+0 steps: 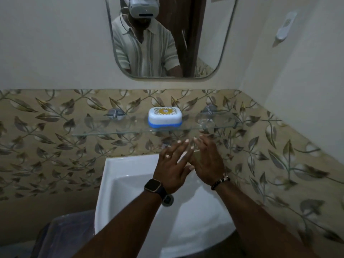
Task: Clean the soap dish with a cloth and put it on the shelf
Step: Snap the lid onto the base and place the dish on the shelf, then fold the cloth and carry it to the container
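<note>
Both forearms stretch over the white washbasin [119, 175], with the left hand [173, 164] and right hand [206, 161] side by side, fingers straight and spread, grasping nothing. Beyond them the lidded soap dish [165, 117] sits near the middle of the glass shelf [111, 132], apart from both hands. No cloth shows. To take the dish well, grip base and lid together and lift straight off the glass.
</note>
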### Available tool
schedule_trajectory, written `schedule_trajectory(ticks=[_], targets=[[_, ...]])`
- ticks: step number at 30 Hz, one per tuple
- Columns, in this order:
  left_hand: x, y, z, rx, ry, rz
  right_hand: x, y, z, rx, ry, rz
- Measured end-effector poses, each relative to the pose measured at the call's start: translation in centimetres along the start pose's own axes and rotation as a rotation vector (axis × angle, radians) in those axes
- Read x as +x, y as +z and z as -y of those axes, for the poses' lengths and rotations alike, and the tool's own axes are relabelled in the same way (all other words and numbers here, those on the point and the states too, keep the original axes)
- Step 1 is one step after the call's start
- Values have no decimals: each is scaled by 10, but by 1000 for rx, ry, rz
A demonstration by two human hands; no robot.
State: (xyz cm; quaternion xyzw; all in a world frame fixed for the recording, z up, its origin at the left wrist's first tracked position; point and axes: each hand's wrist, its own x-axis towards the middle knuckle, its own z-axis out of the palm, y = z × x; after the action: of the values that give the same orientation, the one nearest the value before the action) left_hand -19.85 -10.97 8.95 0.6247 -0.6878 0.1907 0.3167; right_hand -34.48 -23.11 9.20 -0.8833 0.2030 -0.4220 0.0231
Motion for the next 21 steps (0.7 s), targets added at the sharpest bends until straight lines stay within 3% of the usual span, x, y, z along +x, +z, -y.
schedule_trajectory(ticks=[7, 14, 21], targets=[[22, 40, -5, -7, 13, 152, -20, -13, -36, -120, 177, 199], [45, 105, 2, 31, -37, 465, -30, 0, -85, -90, 377, 408], [60, 155, 1, 40, -142, 740, -47, 30, -124, -240, 342, 745]])
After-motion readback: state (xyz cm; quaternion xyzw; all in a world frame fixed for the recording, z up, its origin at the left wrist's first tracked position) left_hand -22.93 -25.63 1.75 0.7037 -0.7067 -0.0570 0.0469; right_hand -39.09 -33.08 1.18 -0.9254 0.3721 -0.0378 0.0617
